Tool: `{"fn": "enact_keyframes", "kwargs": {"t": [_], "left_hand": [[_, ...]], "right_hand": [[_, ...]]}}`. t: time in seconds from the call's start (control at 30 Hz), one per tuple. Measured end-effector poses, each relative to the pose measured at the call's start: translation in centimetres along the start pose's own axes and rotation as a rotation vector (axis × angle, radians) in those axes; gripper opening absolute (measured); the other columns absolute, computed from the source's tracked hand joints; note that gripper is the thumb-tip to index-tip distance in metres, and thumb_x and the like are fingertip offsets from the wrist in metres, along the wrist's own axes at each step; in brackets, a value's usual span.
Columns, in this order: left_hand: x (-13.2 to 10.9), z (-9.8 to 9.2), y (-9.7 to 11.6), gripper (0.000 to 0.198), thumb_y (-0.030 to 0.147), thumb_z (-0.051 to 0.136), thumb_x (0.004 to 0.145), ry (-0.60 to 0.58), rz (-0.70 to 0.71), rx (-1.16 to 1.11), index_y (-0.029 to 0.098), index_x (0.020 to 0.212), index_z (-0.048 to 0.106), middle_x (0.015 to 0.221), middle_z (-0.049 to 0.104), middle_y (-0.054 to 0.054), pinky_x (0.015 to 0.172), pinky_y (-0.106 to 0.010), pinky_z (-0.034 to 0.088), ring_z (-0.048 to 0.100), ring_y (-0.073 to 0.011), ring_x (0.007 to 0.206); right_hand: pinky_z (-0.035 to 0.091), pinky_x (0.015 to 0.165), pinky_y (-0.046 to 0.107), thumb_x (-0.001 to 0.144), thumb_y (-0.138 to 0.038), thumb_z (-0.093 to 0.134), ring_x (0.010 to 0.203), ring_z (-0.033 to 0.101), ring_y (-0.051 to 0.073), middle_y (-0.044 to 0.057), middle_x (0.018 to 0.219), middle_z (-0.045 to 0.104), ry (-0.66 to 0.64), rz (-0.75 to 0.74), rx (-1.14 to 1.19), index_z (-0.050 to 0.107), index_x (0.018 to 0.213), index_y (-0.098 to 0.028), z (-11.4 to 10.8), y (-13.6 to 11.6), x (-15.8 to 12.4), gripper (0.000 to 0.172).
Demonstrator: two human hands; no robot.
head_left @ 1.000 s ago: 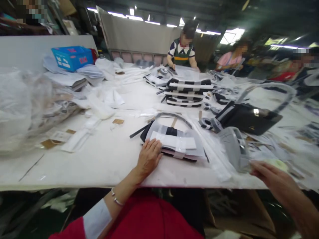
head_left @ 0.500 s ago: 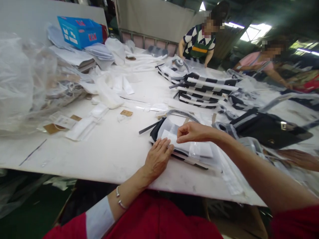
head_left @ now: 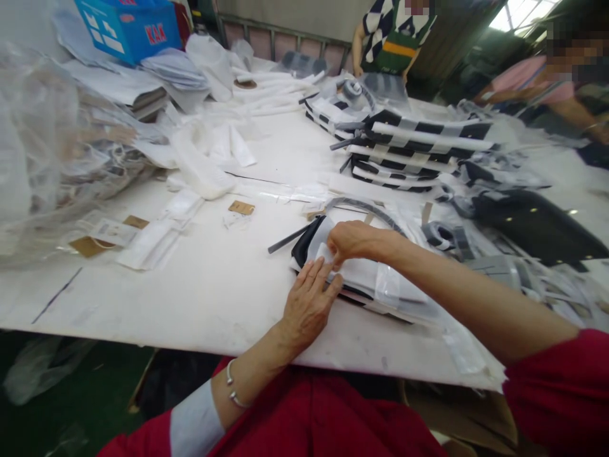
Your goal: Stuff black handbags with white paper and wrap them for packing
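Observation:
A black bag (head_left: 309, 243) with white sheeting over it lies flat on the white table, its wrapped grey handle (head_left: 366, 206) arching behind. My left hand (head_left: 311, 304) rests on the bag's near left edge, fingers spread on the white sheet (head_left: 356, 270). Just above it, my right hand (head_left: 352, 244) is bent down onto the same sheet, its fingers curled together close to my left fingertips. What those fingers hold, if anything, is hidden. Clear tape or film (head_left: 387, 284) crosses the sheet to the right.
Checkered bags (head_left: 428, 136) are stacked behind, with a black bag (head_left: 537, 222) at the right. Plastic wrapping (head_left: 33, 146), a blue box (head_left: 137, 32) and a brown tag (head_left: 242, 207) are to the left. Two people stand across the table.
My right hand has come down onto the white sheet beside my left fingers. The view has tilted down, and the black bag at the right lies differently.

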State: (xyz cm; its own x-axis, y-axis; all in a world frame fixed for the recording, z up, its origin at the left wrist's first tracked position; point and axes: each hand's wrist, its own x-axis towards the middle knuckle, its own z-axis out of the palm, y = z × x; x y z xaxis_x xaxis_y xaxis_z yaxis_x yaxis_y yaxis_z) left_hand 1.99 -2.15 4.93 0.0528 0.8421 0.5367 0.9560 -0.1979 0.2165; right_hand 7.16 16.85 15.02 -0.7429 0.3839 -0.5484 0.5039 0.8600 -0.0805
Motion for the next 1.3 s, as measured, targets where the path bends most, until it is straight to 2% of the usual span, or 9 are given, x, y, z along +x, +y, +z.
{"fn": "enact_keyframes", "kwargs": {"t": [0.17, 0.37, 0.57, 0.67, 0.8, 0.87, 0.97, 1.1, 1.3], "left_hand": [[0.2, -0.1, -0.1, 0.035, 0.012, 0.048, 0.091, 0.002, 0.002, 0.001, 0.020, 0.124, 0.058, 0.135, 0.058, -0.011, 0.114, -0.048, 0.038, 0.043, -0.0270, 0.136], [0.1, 0.1, -0.1, 0.035, 0.013, 0.048, 0.092, 0.016, 0.013, 0.034, 0.021, 0.124, 0.057, 0.132, 0.060, -0.009, 0.115, -0.046, 0.037, 0.045, -0.0258, 0.135], [0.2, 0.0, -0.3, 0.035, 0.013, 0.048, 0.090, 0.020, 0.031, 0.061, 0.020, 0.123, 0.058, 0.131, 0.061, -0.009, 0.114, -0.046, 0.037, 0.048, -0.0264, 0.131], [0.3, -0.4, -0.6, 0.037, 0.010, 0.048, 0.089, 0.008, 0.062, 0.081, 0.021, 0.123, 0.058, 0.130, 0.061, -0.009, 0.114, -0.046, 0.036, 0.049, -0.0265, 0.130], [0.6, -0.9, -1.1, 0.039, 0.009, 0.046, 0.089, -0.024, 0.090, 0.087, 0.023, 0.125, 0.058, 0.129, 0.062, -0.008, 0.115, -0.050, 0.031, 0.051, -0.0265, 0.128], [0.7, -1.1, -1.3, 0.041, 0.009, 0.046, 0.089, -0.043, 0.084, 0.077, 0.025, 0.124, 0.058, 0.129, 0.063, -0.007, 0.115, -0.053, 0.029, 0.052, -0.0267, 0.127], [0.7, -1.2, -1.5, 0.044, 0.008, 0.046, 0.086, -0.061, 0.088, 0.068, 0.026, 0.125, 0.057, 0.130, 0.062, -0.006, 0.114, -0.053, 0.028, 0.052, -0.0269, 0.127], [0.7, -1.4, -1.8, 0.046, 0.007, 0.047, 0.085, -0.076, 0.120, 0.079, 0.026, 0.127, 0.056, 0.132, 0.062, -0.007, 0.114, -0.055, 0.026, 0.051, -0.0273, 0.129], [2.4, -3.8, -1.5, 0.036, 0.017, 0.049, 0.089, -0.138, 0.145, 0.093, 0.025, 0.123, 0.057, 0.131, 0.062, -0.009, 0.113, -0.060, 0.026, 0.052, -0.0285, 0.127]], "right_hand": [[0.038, 0.066, 0.028, 0.056, -0.045, 0.087, 0.075, 0.063, 0.023, 0.004, 0.069, 0.065, 0.162, 0.016, -0.107, 0.067, 0.070, -0.019, -0.3, 2.0, 0.3, 0.035], [0.041, 0.071, 0.027, 0.082, -0.030, 0.072, 0.081, 0.062, 0.019, 0.004, 0.087, 0.070, 0.655, 0.125, -0.015, 0.069, 0.084, -0.020, 0.8, 2.8, -4.0, 0.011], [0.045, 0.084, 0.029, 0.090, -0.019, 0.058, 0.093, 0.064, 0.020, 0.006, 0.092, 0.072, 0.583, 0.000, 0.133, 0.073, 0.089, -0.019, 6.5, -0.7, -4.4, 0.015], [0.048, 0.088, 0.029, 0.088, -0.022, 0.061, 0.096, 0.066, 0.020, 0.005, 0.102, 0.074, 0.604, 0.026, 0.284, 0.073, 0.102, -0.020, 6.1, 0.2, -5.2, 0.018], [0.047, 0.098, 0.033, 0.093, -0.030, 0.054, 0.108, 0.066, 0.021, 0.004, 0.115, 0.072, 0.706, 0.142, 0.370, 0.071, 0.114, -0.023, 5.3, 3.6, -11.0, 0.028], [0.043, 0.104, 0.040, 0.094, -0.037, 0.051, 0.118, 0.061, 0.025, 0.008, 0.126, 0.067, 0.710, 0.233, 0.319, 0.066, 0.124, -0.022, 7.2, 4.8, -14.3, 0.036], [0.032, 0.113, 0.052, 0.094, -0.047, 0.047, 0.134, 0.047, 0.030, 0.011, 0.141, 0.055, 0.663, 0.302, 0.280, 0.054, 0.137, -0.021, 13.1, 5.4, -17.3, 0.051], [0.028, 0.118, 0.048, 0.096, -0.055, 0.037, 0.142, 0.035, 0.026, 0.011, 0.154, 0.037, 0.877, 0.346, 0.529, 0.039, 0.148, -0.020, 20.2, 4.5, -17.4, 0.063], [0.038, 0.111, 0.047, 0.092, -0.055, 0.046, 0.127, 0.053, 0.028, 0.011, 0.133, 0.062, 1.163, 0.431, 0.825, 0.063, 0.126, -0.021, 19.9, 4.5, -19.0, 0.051]]}}
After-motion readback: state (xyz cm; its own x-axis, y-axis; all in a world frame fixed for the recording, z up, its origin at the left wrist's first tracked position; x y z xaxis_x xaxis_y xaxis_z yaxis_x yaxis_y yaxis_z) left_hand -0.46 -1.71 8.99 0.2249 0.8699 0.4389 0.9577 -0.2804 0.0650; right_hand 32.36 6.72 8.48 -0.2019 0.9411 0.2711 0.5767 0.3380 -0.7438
